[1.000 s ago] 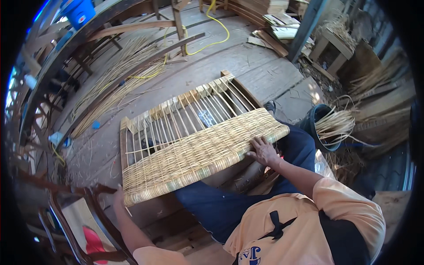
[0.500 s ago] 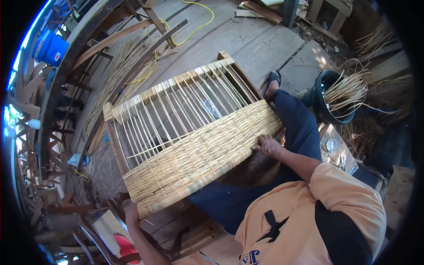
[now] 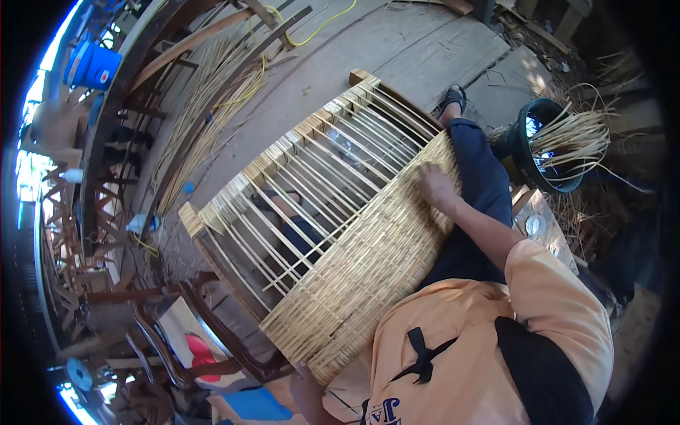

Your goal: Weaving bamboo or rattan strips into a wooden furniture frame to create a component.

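A rectangular wooden frame [image 3: 230, 275] leans in front of me, slanting against my body. Its near half carries a dense panel of woven straw-coloured cane [image 3: 368, 276]. Bare cane strands [image 3: 319, 173] stretch from that weave to the wrapped far rail, with gaps between them. My right hand [image 3: 435, 185] lies on the weave near its right end, fingers bent over the surface and holding nothing. At the near left corner, my left hand [image 3: 306, 388] grips the frame's edge; its fingers are partly hidden. One loose cane end sticks out at the weave's left boundary.
A dark bucket [image 3: 528, 145] of cane strips stands beyond my right leg. Long cane bundles [image 3: 205, 120] and a yellow cord [image 3: 322, 35] lie on the floor. Dark wooden chair parts [image 3: 212, 326] stand at the left. A blue bucket [image 3: 92, 65] and a blurred person [image 3: 57, 127] are far left.
The frame has turned and tipped, its left end swinging right and nearer my body. My right hand has gone from the near edge up onto the weave. My left hand moved with the corner.
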`<state>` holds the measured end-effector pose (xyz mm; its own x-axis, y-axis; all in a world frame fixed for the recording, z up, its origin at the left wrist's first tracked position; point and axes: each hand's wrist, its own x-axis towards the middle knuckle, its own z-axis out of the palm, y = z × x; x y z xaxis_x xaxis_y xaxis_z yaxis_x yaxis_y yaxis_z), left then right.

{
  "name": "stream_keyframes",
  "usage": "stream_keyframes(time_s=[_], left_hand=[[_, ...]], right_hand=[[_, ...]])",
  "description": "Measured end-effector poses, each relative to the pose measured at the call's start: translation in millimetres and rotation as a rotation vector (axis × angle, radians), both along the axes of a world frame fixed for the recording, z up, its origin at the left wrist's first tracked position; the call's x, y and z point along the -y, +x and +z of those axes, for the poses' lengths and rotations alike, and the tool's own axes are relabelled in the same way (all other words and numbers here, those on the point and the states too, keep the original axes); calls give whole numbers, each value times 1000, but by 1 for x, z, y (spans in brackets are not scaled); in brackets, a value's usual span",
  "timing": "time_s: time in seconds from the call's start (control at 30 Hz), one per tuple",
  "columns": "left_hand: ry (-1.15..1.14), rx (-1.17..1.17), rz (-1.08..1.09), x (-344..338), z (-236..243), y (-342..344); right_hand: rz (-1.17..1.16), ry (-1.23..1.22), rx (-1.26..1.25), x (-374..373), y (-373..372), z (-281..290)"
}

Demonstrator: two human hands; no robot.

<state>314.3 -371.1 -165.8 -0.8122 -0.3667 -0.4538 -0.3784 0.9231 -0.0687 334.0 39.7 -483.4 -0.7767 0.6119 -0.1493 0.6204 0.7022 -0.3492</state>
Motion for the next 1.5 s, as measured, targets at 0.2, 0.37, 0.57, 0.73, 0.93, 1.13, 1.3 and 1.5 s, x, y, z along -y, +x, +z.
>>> stream_keyframes(time_s=[0.2,0.37,0.57,0.73,0.93,1.13,1.3,1.5], left_hand=[[38,-6,1,23,-34,-2],[19,-279,-453,48,-41,-24],[236,-113,-718,-38,-93,-96],[299,90,-539,-116,-121,-129],[878,-158,-308,-149,-191,-180],[1152,-253,-327,-168,-196,-186],[1176,-332,-89,-148,-198,-149],[432,-393,-976,-177,-277,-239]], right_hand=[[581,-277,-63,64,-86,40],[648,-196,28,76,-90,31],[607,-418,-160,99,-102,46],[785,-308,-163,108,-118,50],[633,-482,-226,114,-116,35],[346,-823,-472,114,-116,14],[440,-693,-417,110,-108,36],[50,-506,-255,132,-120,45]])
